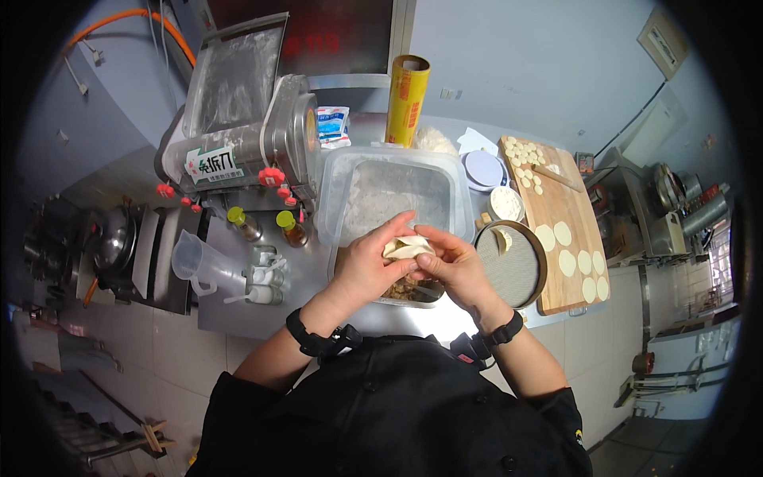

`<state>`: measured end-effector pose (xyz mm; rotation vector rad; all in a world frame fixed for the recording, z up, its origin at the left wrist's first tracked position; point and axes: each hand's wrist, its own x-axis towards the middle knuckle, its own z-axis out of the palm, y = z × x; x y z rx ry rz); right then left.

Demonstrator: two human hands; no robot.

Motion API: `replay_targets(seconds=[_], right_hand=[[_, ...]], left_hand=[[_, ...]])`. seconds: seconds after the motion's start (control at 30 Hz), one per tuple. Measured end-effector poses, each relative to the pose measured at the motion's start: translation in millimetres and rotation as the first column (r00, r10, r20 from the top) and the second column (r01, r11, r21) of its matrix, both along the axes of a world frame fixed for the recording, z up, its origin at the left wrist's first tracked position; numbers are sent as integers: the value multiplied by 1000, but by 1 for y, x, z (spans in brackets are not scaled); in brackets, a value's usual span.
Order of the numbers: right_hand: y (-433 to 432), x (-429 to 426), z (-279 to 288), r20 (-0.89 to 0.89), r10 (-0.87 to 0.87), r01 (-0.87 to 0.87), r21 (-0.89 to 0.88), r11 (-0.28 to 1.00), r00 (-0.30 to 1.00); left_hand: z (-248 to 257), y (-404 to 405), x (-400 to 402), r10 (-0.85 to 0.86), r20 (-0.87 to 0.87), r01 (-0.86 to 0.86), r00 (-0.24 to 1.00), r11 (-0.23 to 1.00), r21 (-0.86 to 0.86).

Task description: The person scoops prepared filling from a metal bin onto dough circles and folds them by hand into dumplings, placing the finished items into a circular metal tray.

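Note:
Between my two hands is a partly folded dumpling (pixel 408 247), its dough wrapper still gaping at the upper left. My left hand (pixel 371 256) holds it from the left with fingers and thumb. From the right, my right hand (pixel 456 265) pinches its edge. Below them, brown filling (pixel 402 291) shows in a container, largely hidden by my hands. To the right, a round steamer (pixel 518 286) with a mesh base holds one folded dumpling (pixel 504 241). Flat round wrappers (pixel 567 262) lie on the wooden board (pixel 557 208) beyond it.
A plastic tub (pixel 396 191) stands ahead, with a dough machine (pixel 238 149) at its left. Seasoning bottles (pixel 292 229), a measuring jug (pixel 202 259) and small jars (pixel 265 277) are at the left. Dough pieces (pixel 523 150), a rolling pin (pixel 557 177) and a flour bowl (pixel 506 204) are at the right.

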<state>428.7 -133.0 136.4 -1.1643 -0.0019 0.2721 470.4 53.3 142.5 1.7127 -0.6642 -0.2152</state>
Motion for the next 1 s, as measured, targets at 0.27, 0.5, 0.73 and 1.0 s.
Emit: replay_targets(seconds=[0.27,0.5,0.73,1.0], right_hand=[[3,4,-1,149,-219,222,1,975,964],[18,1,-9,352,-261,362,-262,894,899],[20,0,-7,274,-221,300,-293,908,936],[19,-3,3,96,-155,164,-94,982,983]], left_hand=[[-23,-4,0,-91,-496,-105,863,930,-352],[-27,-10,-5,-45,-470,-131,881,933,-336],[-8,-12,-14,392,125,-396,911,918,5],[-19,-6,-13,405,542,-398,737,907,-136]])
